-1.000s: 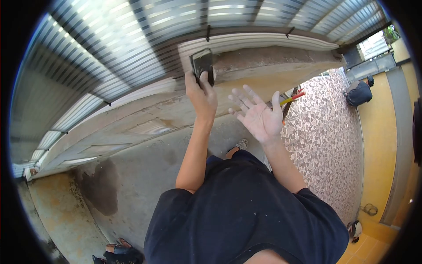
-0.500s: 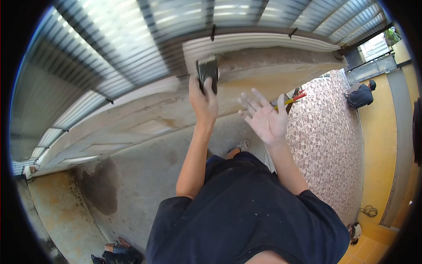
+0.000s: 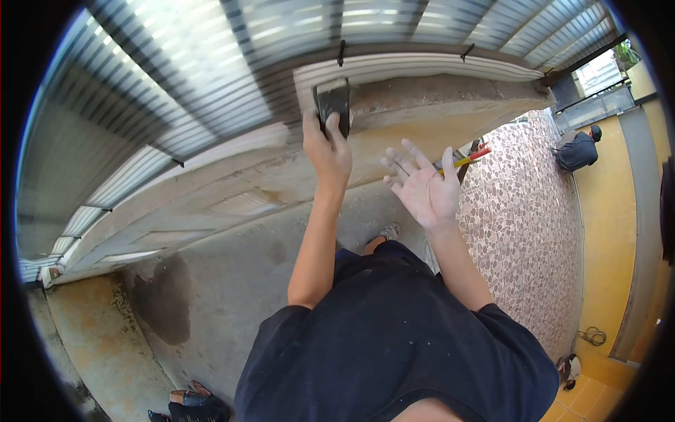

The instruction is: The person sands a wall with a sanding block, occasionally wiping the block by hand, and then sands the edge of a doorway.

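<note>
My left hand point(image 3: 328, 149) grips a dark, flat sanding block point(image 3: 332, 98), thumb on its near face and fingers along its left side. The block lies at the whitish-coated strip point(image 3: 304, 84) on the ledge below the corrugated sheets. Pale dust covers both hands. My right hand point(image 3: 430, 190) is held palm up with fingers spread, holding nothing. Just behind its thumb, a red and yellow stick-like object point(image 3: 472, 157) shows, partly hidden by the hand.
Corrugated translucent sheets point(image 3: 190, 53) rise above the low wall point(image 3: 246, 184). Stone-patterned paving point(image 3: 524, 204) lies to the right, where a person point(image 3: 578, 150) is near a yellow wall point(image 3: 606, 211). Another person point(image 3: 193, 406) is partly visible at bottom left. A coiled cable point(image 3: 592, 336) lies at right.
My left hand and the sanding block have shifted slightly up the coated strip, and my left forearm a little right. The right hand stays nearly where it was.
</note>
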Tool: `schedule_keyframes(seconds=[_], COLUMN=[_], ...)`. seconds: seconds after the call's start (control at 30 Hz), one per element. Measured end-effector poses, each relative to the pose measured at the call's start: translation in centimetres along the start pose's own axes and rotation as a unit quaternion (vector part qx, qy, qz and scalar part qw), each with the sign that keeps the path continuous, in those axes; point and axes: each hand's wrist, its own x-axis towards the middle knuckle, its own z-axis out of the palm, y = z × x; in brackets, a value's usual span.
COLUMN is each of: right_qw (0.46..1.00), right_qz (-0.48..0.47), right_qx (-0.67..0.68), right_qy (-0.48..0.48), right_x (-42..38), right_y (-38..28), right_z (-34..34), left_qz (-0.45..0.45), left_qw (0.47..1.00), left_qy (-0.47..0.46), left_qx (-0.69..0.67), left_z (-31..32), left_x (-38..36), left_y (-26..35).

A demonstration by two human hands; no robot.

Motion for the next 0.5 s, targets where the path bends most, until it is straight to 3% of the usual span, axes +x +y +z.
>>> schedule_keyframes(seconds=[0.2,0.27,0.33,0.43,0.5], right_qw=[1.000,1.000,1.000,0.999,0.999], right_qz=[-0.005,-0.007,-0.014,-0.027,-0.008], right_qx=[-0.021,-0.018,-0.019,-0.029,-0.049], right_qy=[0.022,0.015,0.003,0.017,0.010], right_x=[-0.2,0.0,0.0,-0.4,-0.3], right_y=[0.3,0.3,0.2,0.3,0.3], right_z=[-1.0,-0.7,-0.3,-0.6,-1.6], left_qz=[-0.076,-0.011,-0.009,-0.068,-0.105], left_qw=[0.996,0.999,1.000,0.996,0.993], left_qy=[-0.024,-0.014,-0.004,-0.032,-0.044], left_qx=[0.029,0.028,0.011,0.043,-0.021], left_z=[-0.7,-0.2,0.2,-0.7,-0.9], left_x=[-2.0,0.4,-0.1,-2.9,-3.2], left_y=[-1.6,0.7,-1.1,-3.2,-2.9])
